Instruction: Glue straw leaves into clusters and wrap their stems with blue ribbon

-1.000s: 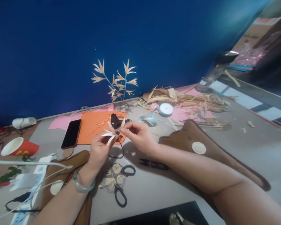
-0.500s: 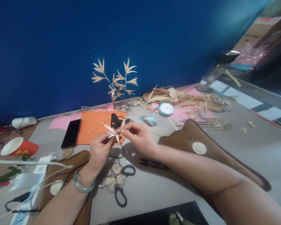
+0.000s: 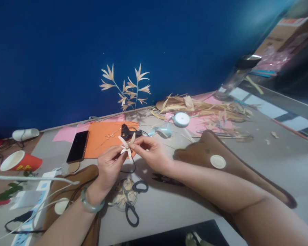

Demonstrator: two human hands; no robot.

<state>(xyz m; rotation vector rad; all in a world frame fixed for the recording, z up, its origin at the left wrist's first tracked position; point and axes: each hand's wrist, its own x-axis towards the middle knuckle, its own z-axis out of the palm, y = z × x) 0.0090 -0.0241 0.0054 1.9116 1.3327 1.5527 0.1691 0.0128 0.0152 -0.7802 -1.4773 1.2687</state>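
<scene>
A small pale flower of dried leaf strips (image 3: 125, 145) is held up over the grey table (image 3: 259, 160), in front of the orange paper sheet (image 3: 102, 139). My left hand (image 3: 110, 164) pinches it from below, with a jade bangle on that wrist. My right hand (image 3: 149, 152) pinches one of its petals from the right. Both hands are closed on the flower. A black glue gun (image 3: 126, 132) lies just behind the hands. Black scissors (image 3: 133, 202) and a round dish of leaf bits (image 3: 123, 195) lie below them.
A black phone (image 3: 78, 146) lies left of the orange sheet, a red paper cup (image 3: 16, 162) further left. A finished leaf branch (image 3: 127, 87) leans on the blue wall. A blue ribbon spool (image 3: 181, 119), dried husks (image 3: 207, 108), small snips (image 3: 165, 178) and brown arm cushions (image 3: 220, 157) lie around.
The flower has been turned in my fingers, so its petals now point more upward and inward. Both hands have shifted slightly left. Nothing on the table has moved.
</scene>
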